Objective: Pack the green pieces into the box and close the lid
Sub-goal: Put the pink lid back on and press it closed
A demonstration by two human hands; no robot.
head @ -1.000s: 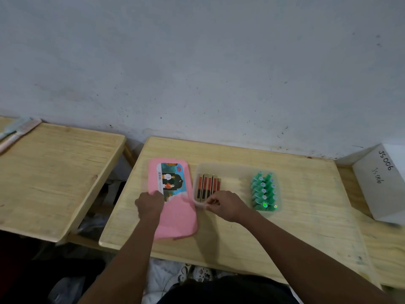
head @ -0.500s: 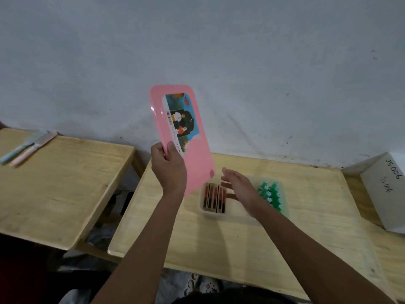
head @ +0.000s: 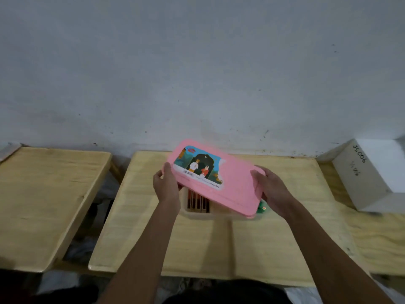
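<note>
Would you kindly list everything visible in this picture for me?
lid: one, pink with picture label, held tilted over the box
box: one, translucent, middle table
green pieces: mostly hidden, green, box's right end
striped pieces: several, red-brown, box's left end
tables: three, pale wood, side by side
carton: one, white, right table
left hand: one, grips lid's left end
right hand: one, grips lid's right end

The pink lid (head: 230,185) hides most of the box (head: 201,216); green pieces (head: 262,208) barely peek out.
</note>
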